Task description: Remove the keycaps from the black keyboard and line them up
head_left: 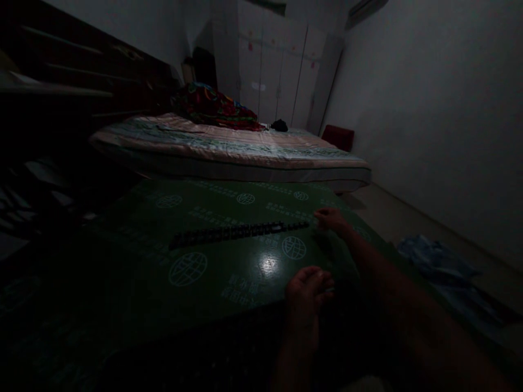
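While light is poor, big items first: white wardrobe point(281, 71) on far wall, doors closed. Bed point(229, 149) runs across the far-mid scene, striped sheet, w/ a multicolour cloth bundle point(214, 106) at its far left and a small dark object point(279, 125) to the right of the bundle. Red box point(337, 136) on the floor at far right, past the bed.

Green board point(163, 256) w/ pale globe logos fills the near-mid area, just this side of the bed; lamp glare on its right part. Blue cloth point(437, 261) is crumpled on the floor, right of the board.

Row of dark pieces point(237, 231) lies on the board in one long line, left-to-right, right end slightly farther. Pieces too dark to ID.

Right hand point(332, 219): arm reaches in from near right, hand palm-down at the row's right end, just beside the last piece; contact w/ it can't be confirmed. Fingers loosely spread, nothing gripped.

Left hand point(307, 287): at the board's near edge, right of centre, well apart from the row. Fingers curled in; can't tell if closed on anything, too dark.
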Demonstrator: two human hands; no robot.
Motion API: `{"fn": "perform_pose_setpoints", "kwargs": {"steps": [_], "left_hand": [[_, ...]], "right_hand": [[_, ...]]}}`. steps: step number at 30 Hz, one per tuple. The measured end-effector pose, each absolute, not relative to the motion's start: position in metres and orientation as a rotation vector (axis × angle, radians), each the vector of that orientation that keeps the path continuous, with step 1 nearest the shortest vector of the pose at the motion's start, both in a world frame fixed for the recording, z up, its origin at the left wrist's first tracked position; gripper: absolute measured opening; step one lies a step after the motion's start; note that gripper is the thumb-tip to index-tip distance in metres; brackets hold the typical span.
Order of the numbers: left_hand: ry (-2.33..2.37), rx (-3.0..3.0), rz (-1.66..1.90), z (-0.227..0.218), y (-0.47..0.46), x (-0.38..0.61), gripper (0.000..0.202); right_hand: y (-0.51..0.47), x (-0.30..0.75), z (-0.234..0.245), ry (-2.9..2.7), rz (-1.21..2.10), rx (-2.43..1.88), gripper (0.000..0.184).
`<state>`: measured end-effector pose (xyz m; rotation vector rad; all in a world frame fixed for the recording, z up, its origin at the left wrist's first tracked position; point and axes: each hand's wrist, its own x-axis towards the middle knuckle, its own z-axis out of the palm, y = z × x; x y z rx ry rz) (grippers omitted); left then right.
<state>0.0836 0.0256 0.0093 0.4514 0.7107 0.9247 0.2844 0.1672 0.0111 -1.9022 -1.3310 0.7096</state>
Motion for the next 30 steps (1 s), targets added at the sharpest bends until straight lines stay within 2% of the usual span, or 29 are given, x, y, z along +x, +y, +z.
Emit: {"fn": "perform_pose_setpoints", "kwargs": {"steps": [5, 10, 14, 17, 24, 30], "left_hand": [[0.716, 0.466, 0.917, 0.014, 0.027, 0.084, 0.018], [0.712, 0.598, 0.919, 0.012, 0.027, 0.087, 0.022], [0.728, 0.717, 0.944, 0.012, 0.025, 0.088, 0.023], [0.733, 0.745, 0.958, 0.011, 0.025, 0.089, 0.024], [0.753, 0.735, 0.96, 0.01, 0.026, 0.09, 0.025], [0.76, 0.781, 0.95, 0.013, 0.024, 0.091, 0.023]], "right_hand": [[0.098, 0.274, 0.036, -1.211, 0.55, -1.887, 0.046], [0.013, 0.254, 0.048, -1.121, 0.43, -1.93, 0.037], [-0.032, 0.233, 0.039, -0.975, 0.356, -2.01, 0.036], [-0.044, 0.223, 0.028, -0.915, 0.375, -2.047, 0.035], [-0.036, 0.228, 0.016, -0.91, 0.432, -2.095, 0.016], [-0.038, 0.224, 0.014, -0.98, 0.403, -2.036, 0.013]]}}
